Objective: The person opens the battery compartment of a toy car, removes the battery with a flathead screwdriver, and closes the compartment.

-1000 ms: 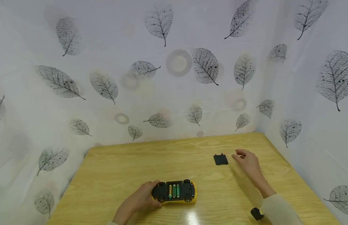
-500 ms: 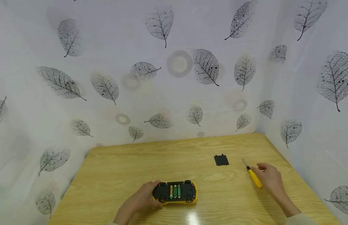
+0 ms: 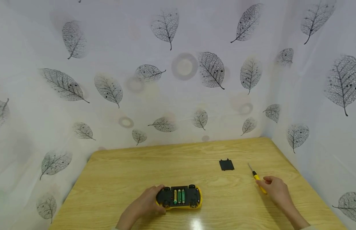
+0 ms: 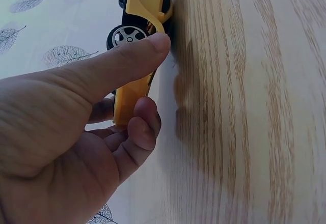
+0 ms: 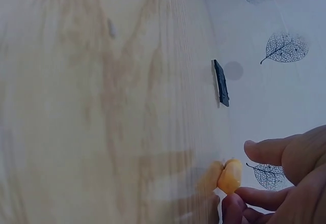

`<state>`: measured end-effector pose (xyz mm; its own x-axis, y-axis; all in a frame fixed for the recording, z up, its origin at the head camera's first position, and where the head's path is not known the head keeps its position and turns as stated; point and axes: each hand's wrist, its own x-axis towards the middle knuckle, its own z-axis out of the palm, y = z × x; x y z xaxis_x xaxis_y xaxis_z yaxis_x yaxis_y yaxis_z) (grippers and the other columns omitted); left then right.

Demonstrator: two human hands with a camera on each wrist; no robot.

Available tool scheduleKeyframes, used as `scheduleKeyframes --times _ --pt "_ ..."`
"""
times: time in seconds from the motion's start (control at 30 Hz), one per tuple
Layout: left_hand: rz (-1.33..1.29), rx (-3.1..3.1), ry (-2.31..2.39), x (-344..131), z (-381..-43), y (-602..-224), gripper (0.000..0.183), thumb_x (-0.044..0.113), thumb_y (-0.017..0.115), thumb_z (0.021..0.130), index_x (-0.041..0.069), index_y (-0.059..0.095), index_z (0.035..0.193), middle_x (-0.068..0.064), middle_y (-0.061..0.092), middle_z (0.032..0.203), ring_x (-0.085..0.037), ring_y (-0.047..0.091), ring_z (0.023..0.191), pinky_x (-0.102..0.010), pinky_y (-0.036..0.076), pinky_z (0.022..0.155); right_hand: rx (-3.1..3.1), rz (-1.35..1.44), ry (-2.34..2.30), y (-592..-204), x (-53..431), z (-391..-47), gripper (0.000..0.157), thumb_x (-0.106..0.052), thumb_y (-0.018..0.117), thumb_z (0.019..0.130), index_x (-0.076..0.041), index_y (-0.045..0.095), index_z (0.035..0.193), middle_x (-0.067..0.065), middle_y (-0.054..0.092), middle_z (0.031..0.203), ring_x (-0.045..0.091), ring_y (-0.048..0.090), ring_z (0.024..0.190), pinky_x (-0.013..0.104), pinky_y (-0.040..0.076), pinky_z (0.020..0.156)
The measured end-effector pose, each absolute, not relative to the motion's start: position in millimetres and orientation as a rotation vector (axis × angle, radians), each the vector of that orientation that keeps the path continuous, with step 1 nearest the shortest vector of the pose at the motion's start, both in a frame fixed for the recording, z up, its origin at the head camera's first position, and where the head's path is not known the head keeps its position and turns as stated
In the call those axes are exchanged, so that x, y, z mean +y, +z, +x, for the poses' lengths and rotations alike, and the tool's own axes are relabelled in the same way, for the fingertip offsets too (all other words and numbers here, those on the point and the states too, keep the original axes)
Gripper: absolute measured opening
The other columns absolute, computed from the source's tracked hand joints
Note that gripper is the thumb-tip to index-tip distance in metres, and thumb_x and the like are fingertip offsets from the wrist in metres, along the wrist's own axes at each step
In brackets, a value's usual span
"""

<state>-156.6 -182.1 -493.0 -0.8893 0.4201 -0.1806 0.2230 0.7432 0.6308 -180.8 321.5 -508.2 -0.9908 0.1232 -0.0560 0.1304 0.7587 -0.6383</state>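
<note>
My left hand grips the rear or front end of an upside-down yellow toy car, thumb on the near side and fingers on the far side. In the car's uncovered underside compartment lie several batteries. The left wrist view shows the thumb beside a wheel. My right hand is at the handle of a yellow screwdriver lying on the table, tip pointing away. In the right wrist view, fingertips touch or nearly touch the handle end, while the thumb stands apart from it.
A small black battery cover lies flat on the wooden table, left of the screwdriver. White leaf-patterned cloth rises behind the table and along both sides.
The right hand has moved back from beside the cover toward the right and nearer, leaving the screwdriver on the table. The left hand and the car stay put.
</note>
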Motion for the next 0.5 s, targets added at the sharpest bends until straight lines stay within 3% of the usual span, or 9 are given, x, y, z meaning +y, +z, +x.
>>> scheduleKeyframes --times 0.17,0.33,0.5 --pt "0.510 2.642 0.887 -182.4 -156.3 -493.4 0.084 0.021 0.095 0.074 -0.004 0.054 0.143 -0.019 0.063 0.120 -0.033 0.060 0.106 -0.055 0.051 0.090 2.977 0.196 -1.049 -510.4 319.9 -181.5 0.056 -0.032 0.072 0.097 0.020 0.064 0.119 0.030 0.070 0.111 0.041 0.067 0.098 0.048 0.055 0.078" --pt "0.510 2.641 0.879 -183.1 -156.7 -493.4 0.085 0.022 0.095 0.074 -0.003 0.053 0.143 -0.020 0.063 0.122 -0.035 0.060 0.108 -0.056 0.051 0.091 3.007 0.197 -1.045 -513.3 319.5 -182.2 0.044 -0.023 0.077 0.091 0.015 0.069 0.109 0.023 0.072 0.097 0.025 0.064 0.080 0.036 0.051 0.066" --pt "0.512 2.639 0.878 -183.5 -156.7 -493.3 0.084 0.022 0.095 0.074 -0.002 0.054 0.143 -0.019 0.063 0.121 -0.036 0.060 0.108 -0.057 0.051 0.091 3.014 0.188 -1.052 -514.3 318.8 -182.0 0.039 -0.020 0.079 0.088 0.014 0.071 0.105 0.020 0.073 0.092 0.020 0.061 0.074 0.034 0.048 0.062"
